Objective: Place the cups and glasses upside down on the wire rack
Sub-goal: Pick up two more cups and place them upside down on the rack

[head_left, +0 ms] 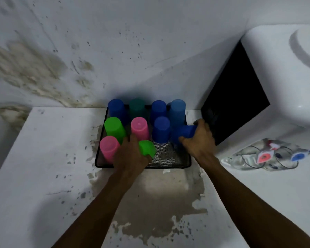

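Observation:
A black wire mesh rack (170, 162) sits on the white counter against the wall. Several plastic cups stand upside down in it: blue ones at the back, a teal cup (136, 106), a light blue cup (177, 111), a green cup (114, 128), a pink cup (139, 128), another pink cup (108, 148) at the front left and a blue cup (161, 129) in the middle. My left hand (130, 155) grips a green cup (147, 148) upside down over the rack's front. My right hand (200, 139) holds a blue cup (183, 134) at the rack's right side.
A white appliance with a dark side panel (234, 106) stands right of the rack. Clear glasses (258, 157) with red and blue labels lie on the counter below it. The stained wall rises behind the rack. The counter (48, 158) has peeling, discoloured patches.

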### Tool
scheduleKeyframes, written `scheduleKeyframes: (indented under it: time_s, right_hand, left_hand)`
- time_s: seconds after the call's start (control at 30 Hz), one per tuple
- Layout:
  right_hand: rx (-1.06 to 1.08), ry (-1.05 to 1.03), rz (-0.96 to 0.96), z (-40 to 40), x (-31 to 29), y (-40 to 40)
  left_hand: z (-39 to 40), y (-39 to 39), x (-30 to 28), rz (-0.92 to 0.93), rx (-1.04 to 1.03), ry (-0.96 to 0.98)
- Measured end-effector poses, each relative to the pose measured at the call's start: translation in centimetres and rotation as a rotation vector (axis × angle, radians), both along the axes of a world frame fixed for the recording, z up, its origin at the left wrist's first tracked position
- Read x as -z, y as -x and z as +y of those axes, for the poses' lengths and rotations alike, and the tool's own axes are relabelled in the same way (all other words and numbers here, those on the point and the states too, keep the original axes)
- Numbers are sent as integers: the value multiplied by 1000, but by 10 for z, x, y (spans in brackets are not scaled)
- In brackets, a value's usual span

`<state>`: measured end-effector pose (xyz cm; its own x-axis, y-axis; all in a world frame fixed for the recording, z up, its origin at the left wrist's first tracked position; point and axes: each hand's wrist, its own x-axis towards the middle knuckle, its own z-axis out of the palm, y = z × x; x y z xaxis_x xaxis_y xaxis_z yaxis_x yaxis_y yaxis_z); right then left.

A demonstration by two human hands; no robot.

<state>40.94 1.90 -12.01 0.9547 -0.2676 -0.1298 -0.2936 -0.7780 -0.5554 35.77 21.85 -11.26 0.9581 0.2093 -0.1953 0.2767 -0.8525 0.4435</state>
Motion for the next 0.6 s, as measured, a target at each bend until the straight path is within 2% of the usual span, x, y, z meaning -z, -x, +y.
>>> scheduleKeyframes:
  time_s: [0.27, 0.6]
  right_hand:
    - [-84, 125, 11, 15, 21, -23]
    - [-76, -63, -56, 19, 25, -31]
  left_hand:
    - [-3, -8, 14, -11, -9, -56]
    - [-1, -11, 28, -10, -12, -78]
